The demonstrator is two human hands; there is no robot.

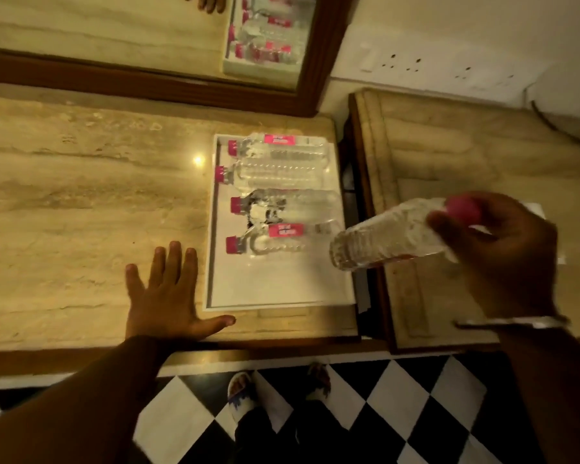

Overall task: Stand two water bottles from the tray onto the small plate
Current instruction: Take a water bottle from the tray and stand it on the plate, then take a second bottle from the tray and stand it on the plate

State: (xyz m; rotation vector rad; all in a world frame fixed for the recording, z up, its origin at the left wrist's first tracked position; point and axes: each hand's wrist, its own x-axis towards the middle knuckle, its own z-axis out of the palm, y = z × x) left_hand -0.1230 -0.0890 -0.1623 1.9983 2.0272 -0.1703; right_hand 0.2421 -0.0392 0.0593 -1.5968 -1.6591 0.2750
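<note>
A white tray (275,289) lies on the beige stone counter and holds several clear water bottles (282,172) on their sides, pink caps pointing left. My right hand (503,256) grips another clear water bottle (385,242) near its pink cap. That bottle is tilted in the air over the gap between the tray's right edge and the lower side table, base pointing down-left. A white edge shows behind my right hand; I cannot tell if it is the small plate. My left hand (168,296) rests flat on the counter left of the tray, fingers spread.
A wood-framed mirror (181,85) stands behind the counter and reflects the tray. A second stone-topped table (466,145) sits to the right across a dark gap. Wall sockets (416,67) are above it. A black-and-white checkered floor (382,413) lies below.
</note>
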